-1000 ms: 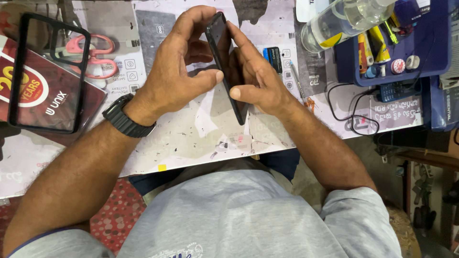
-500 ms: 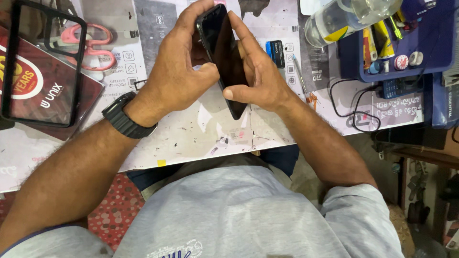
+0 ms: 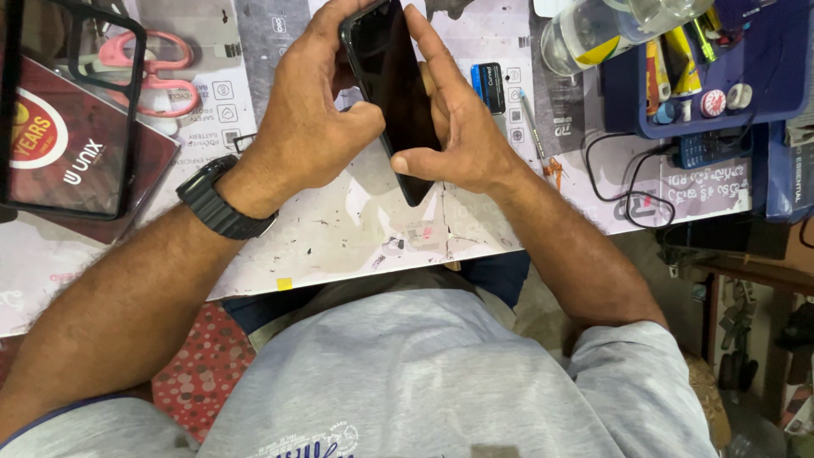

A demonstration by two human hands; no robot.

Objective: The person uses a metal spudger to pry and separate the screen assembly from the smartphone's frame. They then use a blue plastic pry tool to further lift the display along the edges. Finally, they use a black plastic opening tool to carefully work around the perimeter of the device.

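Both hands grip a black phone above the bench: left hand wrapped round its left edge, thumb on the glass; right hand pinching the right edge. Best to keep pressure even along both edges. Open bench lies below; scissors left, blue tray right.

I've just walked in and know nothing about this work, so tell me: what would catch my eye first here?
First, the black phone, held above the middle of the worktable with its dark glass facing up, in the grip of the left hand and the right hand. A black wristwatch sits on the left wrist. Pink-handled scissors lie at the far left, and a blue tray of small tools sits at the far right.
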